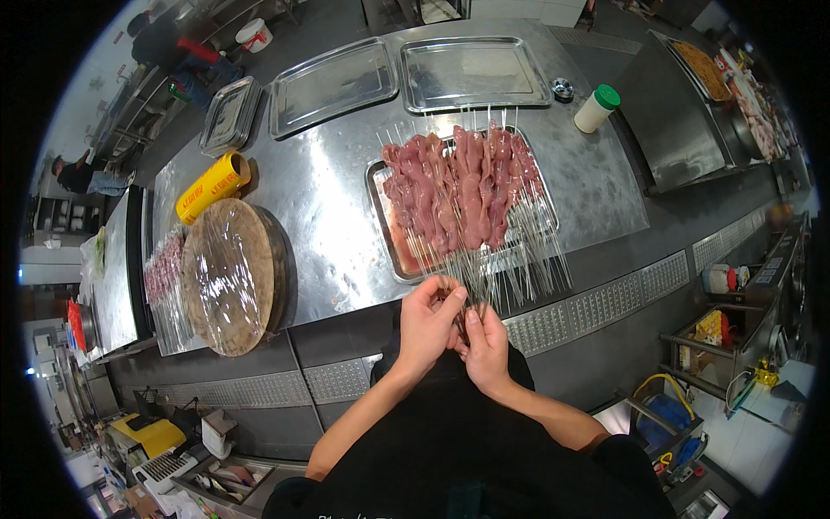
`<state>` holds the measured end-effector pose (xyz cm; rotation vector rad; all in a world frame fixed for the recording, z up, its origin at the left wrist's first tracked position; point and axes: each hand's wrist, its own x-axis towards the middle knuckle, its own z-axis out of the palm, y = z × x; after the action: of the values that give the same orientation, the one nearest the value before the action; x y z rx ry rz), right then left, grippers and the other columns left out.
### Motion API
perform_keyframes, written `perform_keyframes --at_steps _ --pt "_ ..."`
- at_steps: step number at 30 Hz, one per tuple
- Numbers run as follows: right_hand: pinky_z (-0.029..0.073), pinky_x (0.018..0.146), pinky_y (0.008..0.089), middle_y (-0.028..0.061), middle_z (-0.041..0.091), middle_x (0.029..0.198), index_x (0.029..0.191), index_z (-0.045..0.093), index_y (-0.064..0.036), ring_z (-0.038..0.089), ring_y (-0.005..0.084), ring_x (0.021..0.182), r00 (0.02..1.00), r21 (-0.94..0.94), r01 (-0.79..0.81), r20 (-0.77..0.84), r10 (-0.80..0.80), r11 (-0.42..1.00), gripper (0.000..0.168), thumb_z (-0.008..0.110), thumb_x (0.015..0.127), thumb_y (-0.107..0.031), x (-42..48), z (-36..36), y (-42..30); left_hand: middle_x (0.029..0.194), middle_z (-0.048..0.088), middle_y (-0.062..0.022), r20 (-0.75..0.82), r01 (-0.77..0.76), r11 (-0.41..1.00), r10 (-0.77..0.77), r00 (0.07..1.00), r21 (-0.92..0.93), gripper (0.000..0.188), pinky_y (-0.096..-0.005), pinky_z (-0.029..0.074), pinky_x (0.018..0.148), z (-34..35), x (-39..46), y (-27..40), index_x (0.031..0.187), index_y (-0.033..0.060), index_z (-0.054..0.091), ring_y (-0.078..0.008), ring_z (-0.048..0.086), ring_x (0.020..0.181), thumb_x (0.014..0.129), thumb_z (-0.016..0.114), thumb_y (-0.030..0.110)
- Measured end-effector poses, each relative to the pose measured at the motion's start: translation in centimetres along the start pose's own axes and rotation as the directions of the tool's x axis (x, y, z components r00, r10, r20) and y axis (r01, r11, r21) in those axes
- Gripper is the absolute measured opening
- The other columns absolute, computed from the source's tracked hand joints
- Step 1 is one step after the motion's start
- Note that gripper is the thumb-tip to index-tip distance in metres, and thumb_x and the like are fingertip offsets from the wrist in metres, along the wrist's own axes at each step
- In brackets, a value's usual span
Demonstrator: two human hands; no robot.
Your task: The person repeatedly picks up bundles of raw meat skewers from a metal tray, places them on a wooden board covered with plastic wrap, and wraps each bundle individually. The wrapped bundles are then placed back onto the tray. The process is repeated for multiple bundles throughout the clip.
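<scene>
Pale pink strips of raw meat (472,188), threaded on thin metal skewers (538,250), lie side by side across a steel tray (382,224). Reddish liquid shows on the tray's left side. The handle ends of the skewers reach over its near rim towards me. My left hand (428,321) pinches a bunch of these ends between thumb and fingers. Just to its right, my right hand (487,353) also grips skewer ends, lower down and close to my body. The fingers hide how many skewers each hand holds.
On the steel table (331,240) stand a plastic-wrapped round chopping block (227,279), a yellow wrap roll (214,187) and stacked trays (228,117). Two larger trays (334,87) lie behind the meat. A green-lidded jar (596,109) stands right. Other people (172,48) are at the far left.
</scene>
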<state>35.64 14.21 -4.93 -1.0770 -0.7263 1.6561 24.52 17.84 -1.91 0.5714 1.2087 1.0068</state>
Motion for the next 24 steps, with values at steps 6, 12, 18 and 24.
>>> perform_keyframes --at_steps 6,12,18,24 --pt "0.033 0.048 0.0195 0.0045 0.055 0.067 0.090 0.046 -0.002 0.042 0.0045 0.053 1.000 -0.025 0.002 -0.023 -0.003 1.000 0.021 0.037 0.103 -0.016 0.0 0.7 -0.5 0.079 0.059 -0.0027 -0.050 -0.179 0.983 0.180 0.982 0.028 0.009 -0.0197 0.037 0.040 0.2 0.5 -1.7 0.097 -0.0014 0.058 -0.0043 0.048 0.052 0.093 0.057 0.007" --pt "0.033 0.047 0.0192 0.0040 0.054 0.066 0.090 0.046 -0.003 0.042 0.0044 0.052 1.000 -0.018 -0.018 0.020 0.019 1.000 0.021 0.037 0.103 -0.017 0.2 0.2 -0.1 0.075 0.061 -0.0040 -0.008 0.011 1.000 -0.011 1.000 -0.011 0.008 -0.0201 0.035 0.037 0.7 0.0 0.3 0.095 -0.0014 0.059 -0.0065 0.048 0.045 0.092 0.059 0.006" --pt "0.033 0.047 0.0195 0.0038 0.054 0.066 0.089 0.046 -0.004 0.042 0.0043 0.052 0.998 -0.009 -0.053 0.028 0.053 0.999 0.022 0.037 0.103 -0.018 0.1 0.4 -0.8 0.067 0.058 -0.0020 -0.011 0.052 0.999 -0.052 0.999 -0.014 0.007 -0.0201 0.033 0.036 0.5 0.1 0.4 0.091 -0.0002 0.060 -0.0062 0.044 0.041 0.091 0.060 0.007" --pt "0.037 0.047 0.0189 0.0028 0.055 0.069 0.091 0.047 -0.004 0.046 0.0047 0.054 0.996 -0.041 -0.086 -0.019 0.085 0.995 0.022 0.036 0.104 -0.018 0.1 0.4 -1.3 0.072 0.057 -0.0016 -0.042 0.013 1.000 -0.014 0.999 -0.005 0.008 -0.0204 0.035 0.037 0.9 -0.2 0.3 0.095 0.0004 0.057 -0.0052 0.046 0.046 0.093 0.057 0.008"
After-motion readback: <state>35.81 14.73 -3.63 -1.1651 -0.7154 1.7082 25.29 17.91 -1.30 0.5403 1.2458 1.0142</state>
